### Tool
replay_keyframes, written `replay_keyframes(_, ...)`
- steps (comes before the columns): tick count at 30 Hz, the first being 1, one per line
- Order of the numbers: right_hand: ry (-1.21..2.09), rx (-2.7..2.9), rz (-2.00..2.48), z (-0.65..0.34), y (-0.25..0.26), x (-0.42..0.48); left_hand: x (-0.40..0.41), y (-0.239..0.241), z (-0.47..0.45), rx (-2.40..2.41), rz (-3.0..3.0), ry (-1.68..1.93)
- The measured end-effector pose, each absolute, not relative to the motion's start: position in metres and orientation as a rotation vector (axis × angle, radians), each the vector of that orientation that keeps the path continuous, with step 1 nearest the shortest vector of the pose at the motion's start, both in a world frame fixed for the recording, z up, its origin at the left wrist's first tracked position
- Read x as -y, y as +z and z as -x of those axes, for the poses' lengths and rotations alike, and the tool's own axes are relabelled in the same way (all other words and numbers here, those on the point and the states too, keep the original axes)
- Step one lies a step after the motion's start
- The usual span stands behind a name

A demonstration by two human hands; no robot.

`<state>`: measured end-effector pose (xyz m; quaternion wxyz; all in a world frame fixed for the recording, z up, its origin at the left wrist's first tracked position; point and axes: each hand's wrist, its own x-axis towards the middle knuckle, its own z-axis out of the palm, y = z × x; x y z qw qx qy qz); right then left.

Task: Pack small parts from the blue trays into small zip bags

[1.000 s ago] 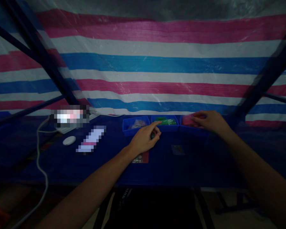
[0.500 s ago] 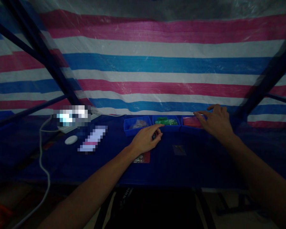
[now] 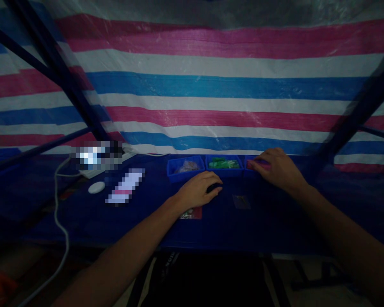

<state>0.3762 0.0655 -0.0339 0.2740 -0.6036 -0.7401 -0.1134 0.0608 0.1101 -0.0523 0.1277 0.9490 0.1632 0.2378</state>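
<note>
My left hand [image 3: 196, 189] rests low over the blue table, in front of the bins. Its fingers and thumb are curved apart, with a dark gap and no object visible between them. Partly beneath its wrist lies a small clear packet with a red part [image 3: 195, 212]. My right hand [image 3: 277, 167] reaches into the right blue bin [image 3: 248, 173], thumb and forefinger apart over the red plastic bags [image 3: 265, 163]; some fingertips are hard to make out. Right of my left hand, a small clear bag [image 3: 241, 202] with dark thin pieces lies flat on the table.
The middle bin [image 3: 225, 172] holds green packets [image 3: 222, 163]; the left bin [image 3: 184, 175] holds clear ones [image 3: 188, 166]. Further left are a blurred-out phone-like object [image 3: 126, 186], a white round item [image 3: 96, 187] and a white cable [image 3: 60, 226]. A striped sheet [image 3: 211, 85] hangs behind.
My right hand has moved left and down onto the red bags in the right bin. My left hand has shifted slightly toward me, away from the middle bin.
</note>
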Motion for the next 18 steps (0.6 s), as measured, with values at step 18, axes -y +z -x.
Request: replay_keyframes(18,0.528,2.429,1.116,-0.327,-0.053,-0.051,-0.121,-0.068,-0.060,-0.577,-2.761,0.638)
